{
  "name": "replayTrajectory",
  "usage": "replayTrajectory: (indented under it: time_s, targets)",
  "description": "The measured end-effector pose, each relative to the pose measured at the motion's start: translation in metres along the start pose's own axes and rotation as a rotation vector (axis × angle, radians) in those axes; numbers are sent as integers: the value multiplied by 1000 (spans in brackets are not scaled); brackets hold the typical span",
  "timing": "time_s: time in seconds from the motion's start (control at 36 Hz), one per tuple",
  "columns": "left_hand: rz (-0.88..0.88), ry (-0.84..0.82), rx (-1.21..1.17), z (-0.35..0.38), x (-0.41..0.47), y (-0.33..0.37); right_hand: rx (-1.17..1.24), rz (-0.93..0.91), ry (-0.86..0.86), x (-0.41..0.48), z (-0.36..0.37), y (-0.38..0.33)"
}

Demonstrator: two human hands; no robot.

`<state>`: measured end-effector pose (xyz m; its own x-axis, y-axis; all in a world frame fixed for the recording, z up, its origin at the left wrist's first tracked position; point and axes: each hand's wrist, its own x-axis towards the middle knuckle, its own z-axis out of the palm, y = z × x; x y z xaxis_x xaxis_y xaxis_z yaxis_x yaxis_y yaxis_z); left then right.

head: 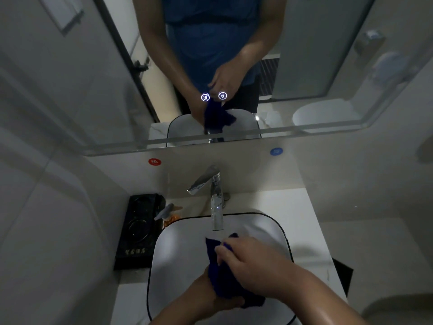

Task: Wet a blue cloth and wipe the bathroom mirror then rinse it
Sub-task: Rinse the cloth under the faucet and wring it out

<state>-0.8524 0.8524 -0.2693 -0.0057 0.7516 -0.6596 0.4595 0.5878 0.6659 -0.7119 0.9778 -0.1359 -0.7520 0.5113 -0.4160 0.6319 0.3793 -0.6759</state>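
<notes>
A dark blue cloth (219, 270) is bunched between both my hands over the white sink basin (178, 249), just below the chrome faucet spout (216, 219). My right hand (253, 266) presses on top of the cloth, fingers curled around it. Beneath it my left hand (210, 299) grips the cloth from below, partly hidden. Whether water runs from the spout I cannot tell. The wide bathroom mirror (93, 90) hangs above the backsplash and reflects my arms and the cloth.
A black tray (138, 231) lies on the counter left of the basin, with an orange pump bottle (169, 215) beside it. Red (154, 161) and blue (276, 151) round stickers mark the backsplash. Two lit touch icons (213, 96) glow on the mirror. A wall stands close at left.
</notes>
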Motion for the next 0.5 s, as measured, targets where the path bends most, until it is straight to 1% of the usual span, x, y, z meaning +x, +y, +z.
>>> replayTrajectory:
  time_s: [0.06,0.11,0.17,0.25,0.28,0.33,0.42,0.44,0.47,0.5]
  targets:
    - [-85,88,53,-2,-5,-2,-10,26,6,1,1,2]
    - [-168,117,122,-5,-9,-2,-97,43,-2,2,0,6]
    - [-179,105,145,-7,-10,-1,-128,59,-14,2,-3,6]
    - [-156,124,190,-7,-5,-3,-80,69,-30,-4,-18,-4]
    - [-142,151,220,-7,-3,-4,-87,63,-43,-8,-25,-10]
    - [-78,260,253,-6,-1,-1,-65,40,-65,-16,-38,-23]
    - [100,382,253,-2,0,10,-31,-18,-66,-32,-58,-41]
    - [139,389,157,-1,-1,13,-12,-29,-53,-37,-65,-46]
    - [224,378,-5,0,0,15,28,-42,-36,-41,-71,-48]
    - [255,374,-51,1,4,9,80,-60,-19,-44,-77,-50]
